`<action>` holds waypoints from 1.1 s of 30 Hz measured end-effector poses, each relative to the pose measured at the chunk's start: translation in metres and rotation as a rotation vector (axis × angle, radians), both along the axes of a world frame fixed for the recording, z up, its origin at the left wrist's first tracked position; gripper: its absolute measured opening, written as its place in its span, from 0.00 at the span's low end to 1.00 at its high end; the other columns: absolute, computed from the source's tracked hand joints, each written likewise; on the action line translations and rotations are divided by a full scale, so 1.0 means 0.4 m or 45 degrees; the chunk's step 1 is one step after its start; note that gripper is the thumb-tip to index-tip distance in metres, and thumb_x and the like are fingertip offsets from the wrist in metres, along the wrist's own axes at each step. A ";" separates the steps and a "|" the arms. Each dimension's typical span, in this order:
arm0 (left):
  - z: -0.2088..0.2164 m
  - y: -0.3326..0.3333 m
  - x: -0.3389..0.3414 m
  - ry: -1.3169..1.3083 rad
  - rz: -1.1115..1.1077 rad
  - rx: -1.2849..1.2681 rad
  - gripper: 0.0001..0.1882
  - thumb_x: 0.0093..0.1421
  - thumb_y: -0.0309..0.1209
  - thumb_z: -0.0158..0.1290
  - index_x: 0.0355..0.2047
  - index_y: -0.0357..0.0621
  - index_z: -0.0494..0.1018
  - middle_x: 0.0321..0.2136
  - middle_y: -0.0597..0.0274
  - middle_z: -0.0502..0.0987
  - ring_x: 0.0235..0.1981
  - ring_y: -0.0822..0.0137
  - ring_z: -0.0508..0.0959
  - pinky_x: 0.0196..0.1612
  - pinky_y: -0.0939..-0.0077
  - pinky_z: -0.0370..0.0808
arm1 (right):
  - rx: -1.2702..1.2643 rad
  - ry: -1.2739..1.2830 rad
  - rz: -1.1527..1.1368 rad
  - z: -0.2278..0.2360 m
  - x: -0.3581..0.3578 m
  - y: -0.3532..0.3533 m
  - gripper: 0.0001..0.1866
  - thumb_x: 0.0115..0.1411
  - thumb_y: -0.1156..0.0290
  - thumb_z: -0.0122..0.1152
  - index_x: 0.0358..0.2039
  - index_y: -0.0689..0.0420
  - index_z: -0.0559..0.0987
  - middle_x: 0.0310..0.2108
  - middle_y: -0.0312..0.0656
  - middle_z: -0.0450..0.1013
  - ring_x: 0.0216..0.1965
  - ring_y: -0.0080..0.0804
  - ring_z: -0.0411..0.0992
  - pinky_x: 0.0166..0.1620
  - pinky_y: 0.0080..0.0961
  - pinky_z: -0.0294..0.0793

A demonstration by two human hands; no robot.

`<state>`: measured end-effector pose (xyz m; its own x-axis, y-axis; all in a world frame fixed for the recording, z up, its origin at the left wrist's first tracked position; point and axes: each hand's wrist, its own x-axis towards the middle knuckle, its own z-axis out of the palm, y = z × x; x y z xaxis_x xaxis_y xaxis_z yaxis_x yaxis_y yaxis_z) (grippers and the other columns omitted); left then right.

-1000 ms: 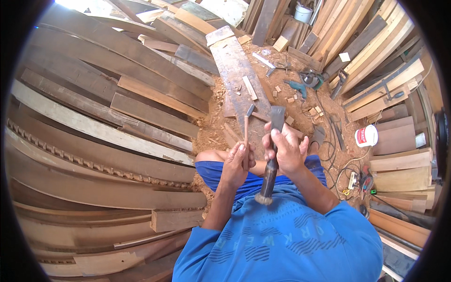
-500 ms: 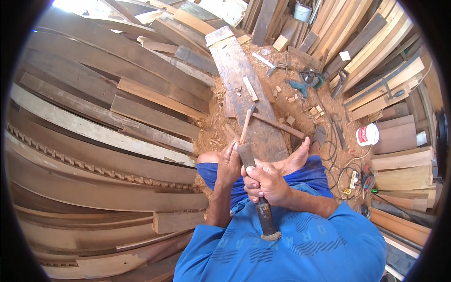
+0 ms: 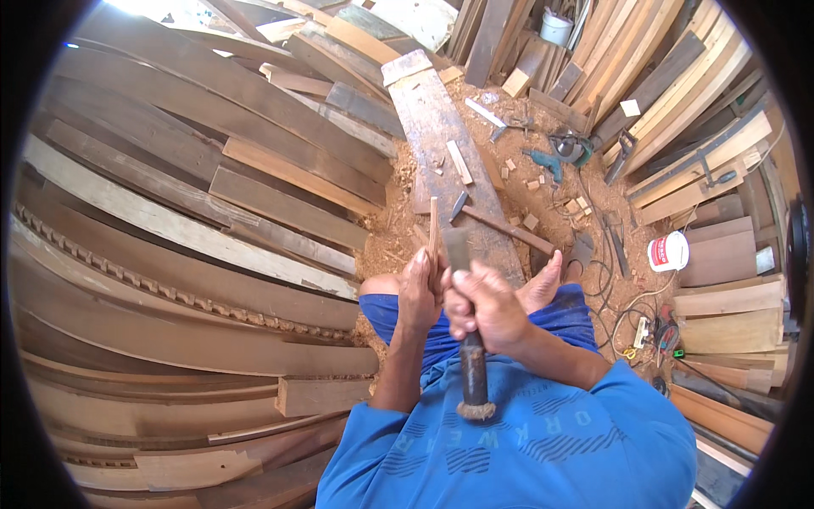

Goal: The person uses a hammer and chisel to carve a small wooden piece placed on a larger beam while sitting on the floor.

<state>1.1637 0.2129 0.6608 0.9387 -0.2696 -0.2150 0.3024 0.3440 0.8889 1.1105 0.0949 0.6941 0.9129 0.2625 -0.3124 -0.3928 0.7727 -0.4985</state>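
My left hand [image 3: 417,290] is closed around a slim strip of wood [image 3: 434,227], which points up and away from me. Just to its right, my right hand [image 3: 489,307] grips a chisel. Its dark handle [image 3: 474,371] sticks out below the fist toward my chest, ending in a frayed butt. The broad chisel blade [image 3: 457,248], smeared by motion, rises from the top of the fist beside the strip. Beyond both hands, a hammer [image 3: 509,229] with a wooden handle lies across the worn plank bench [image 3: 431,127]. Its handle end is near my bare foot [image 3: 543,284].
Stacked boards [image 3: 186,297] fill the left side. A small light wood piece [image 3: 459,162] lies on the plank. Among shavings at right are a teal power tool [image 3: 544,163], a handsaw [image 3: 623,157], cables and offcuts. A white bucket [image 3: 669,251] stands by more boards.
The chisel has drawn slightly apart from the strip, and its butt has shifted left. The strip now stands more upright in my left hand. The whole view has shifted a little.
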 end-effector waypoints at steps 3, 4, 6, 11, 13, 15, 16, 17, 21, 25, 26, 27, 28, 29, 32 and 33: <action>-0.060 0.061 0.028 -0.060 0.143 0.250 0.17 0.72 0.38 0.35 0.40 0.40 0.69 0.27 0.69 0.72 0.29 0.77 0.71 0.32 0.79 0.70 | 0.054 -0.027 0.162 0.020 -0.008 0.045 0.10 0.70 0.62 0.44 0.39 0.55 0.66 0.20 0.30 0.59 0.15 0.16 0.57 0.21 0.21 0.68; -0.032 0.057 0.025 -0.085 0.027 0.304 0.17 0.72 0.39 0.35 0.39 0.40 0.70 0.26 0.69 0.71 0.28 0.76 0.70 0.31 0.78 0.69 | 0.102 0.005 0.226 0.016 -0.018 0.046 0.10 0.70 0.61 0.44 0.39 0.54 0.66 0.19 0.29 0.58 0.14 0.16 0.57 0.21 0.20 0.68; -0.017 0.064 0.026 -0.257 -0.164 0.519 0.18 0.72 0.39 0.35 0.34 0.41 0.70 0.24 0.69 0.68 0.25 0.74 0.68 0.29 0.77 0.66 | 0.061 0.000 0.201 0.013 -0.033 0.040 0.10 0.70 0.61 0.44 0.38 0.54 0.66 0.19 0.29 0.57 0.14 0.16 0.56 0.20 0.20 0.68; -0.058 0.096 -0.116 -0.473 -0.403 0.648 0.22 0.72 0.42 0.34 0.29 0.41 0.69 0.17 0.69 0.64 0.19 0.75 0.63 0.22 0.78 0.60 | -0.159 -0.220 -0.080 0.060 -0.073 -0.034 0.11 0.70 0.61 0.43 0.36 0.55 0.65 0.17 0.29 0.56 0.13 0.16 0.56 0.19 0.21 0.67; -0.086 0.119 -0.120 -0.195 -0.302 0.536 0.21 0.72 0.43 0.37 0.29 0.40 0.68 0.15 0.70 0.63 0.17 0.75 0.62 0.20 0.78 0.58 | -0.193 -0.253 -0.092 0.078 -0.070 -0.049 0.11 0.70 0.61 0.43 0.36 0.56 0.65 0.17 0.30 0.56 0.13 0.17 0.56 0.19 0.21 0.67; -0.107 0.135 -0.101 0.148 -0.233 -0.048 0.19 0.72 0.41 0.38 0.31 0.39 0.68 0.16 0.71 0.64 0.17 0.78 0.64 0.19 0.81 0.58 | -0.206 -0.162 0.005 0.062 -0.068 -0.033 0.11 0.70 0.61 0.43 0.37 0.56 0.65 0.18 0.30 0.57 0.13 0.17 0.56 0.20 0.21 0.67; -0.080 0.115 -0.071 0.140 -0.234 -0.308 0.16 0.71 0.38 0.40 0.37 0.38 0.69 0.17 0.72 0.66 0.19 0.80 0.66 0.21 0.84 0.62 | -0.153 -0.072 0.034 0.033 -0.053 -0.018 0.10 0.70 0.62 0.43 0.37 0.55 0.66 0.18 0.30 0.58 0.14 0.17 0.56 0.20 0.21 0.67; -0.047 0.085 -0.040 0.125 -0.230 -0.307 0.16 0.71 0.38 0.40 0.37 0.38 0.69 0.17 0.72 0.66 0.19 0.80 0.66 0.21 0.84 0.62 | -0.154 -0.087 0.039 0.016 -0.035 -0.001 0.10 0.70 0.62 0.43 0.37 0.55 0.66 0.18 0.30 0.58 0.14 0.17 0.56 0.20 0.21 0.67; 0.004 0.058 0.025 -0.211 0.052 0.388 0.14 0.72 0.35 0.40 0.43 0.37 0.69 0.22 0.68 0.70 0.24 0.75 0.70 0.27 0.82 0.68 | 0.026 -0.018 0.140 0.017 -0.007 0.052 0.10 0.70 0.62 0.44 0.37 0.55 0.66 0.18 0.29 0.57 0.14 0.16 0.57 0.21 0.21 0.67; 0.015 0.101 0.039 -0.432 -0.167 0.766 0.13 0.70 0.34 0.42 0.42 0.36 0.71 0.27 0.58 0.73 0.28 0.67 0.74 0.32 0.73 0.72 | 0.056 -0.050 0.240 0.010 -0.030 0.050 0.11 0.70 0.60 0.44 0.37 0.54 0.66 0.17 0.29 0.57 0.14 0.16 0.57 0.21 0.20 0.66; 0.013 0.107 0.031 -0.610 -0.244 0.979 0.13 0.70 0.33 0.43 0.42 0.36 0.72 0.28 0.54 0.74 0.28 0.64 0.75 0.33 0.70 0.72 | 0.046 -0.048 0.227 0.005 -0.037 0.049 0.11 0.70 0.60 0.44 0.37 0.54 0.66 0.17 0.29 0.57 0.14 0.16 0.57 0.21 0.20 0.67; 0.007 0.109 0.023 -0.601 -0.250 0.977 0.13 0.70 0.33 0.43 0.42 0.36 0.72 0.28 0.54 0.74 0.28 0.64 0.75 0.33 0.70 0.72 | 0.036 -0.046 0.218 0.002 -0.042 0.047 0.11 0.70 0.59 0.45 0.37 0.54 0.65 0.17 0.29 0.57 0.13 0.16 0.56 0.21 0.21 0.67; 0.003 0.109 0.015 -0.654 -0.217 1.037 0.13 0.70 0.33 0.43 0.43 0.36 0.72 0.29 0.51 0.75 0.29 0.60 0.75 0.33 0.69 0.73 | 0.035 -0.042 0.219 0.002 -0.046 0.044 0.11 0.70 0.59 0.45 0.37 0.54 0.65 0.17 0.29 0.57 0.13 0.16 0.56 0.21 0.21 0.67; -0.002 0.110 0.007 -0.707 -0.182 1.098 0.13 0.70 0.33 0.43 0.44 0.36 0.72 0.30 0.49 0.76 0.29 0.56 0.76 0.34 0.67 0.73 | 0.013 -0.047 0.202 0.003 -0.050 0.040 0.11 0.70 0.59 0.45 0.37 0.54 0.65 0.17 0.29 0.56 0.13 0.16 0.56 0.21 0.20 0.67; -0.037 0.111 -0.018 -1.375 0.094 1.210 0.14 0.69 0.32 0.44 0.48 0.36 0.72 0.32 0.47 0.77 0.30 0.51 0.77 0.34 0.64 0.73 | -0.036 -0.063 0.202 0.016 -0.055 0.040 0.12 0.70 0.59 0.44 0.37 0.54 0.65 0.17 0.29 0.56 0.14 0.16 0.56 0.21 0.21 0.67; -0.045 0.116 -0.025 -1.372 0.103 1.218 0.14 0.69 0.32 0.44 0.48 0.36 0.72 0.32 0.47 0.77 0.30 0.51 0.77 0.34 0.64 0.73 | -0.065 -0.072 0.207 0.019 -0.055 0.042 0.12 0.70 0.58 0.44 0.37 0.54 0.65 0.17 0.29 0.56 0.14 0.16 0.56 0.21 0.21 0.67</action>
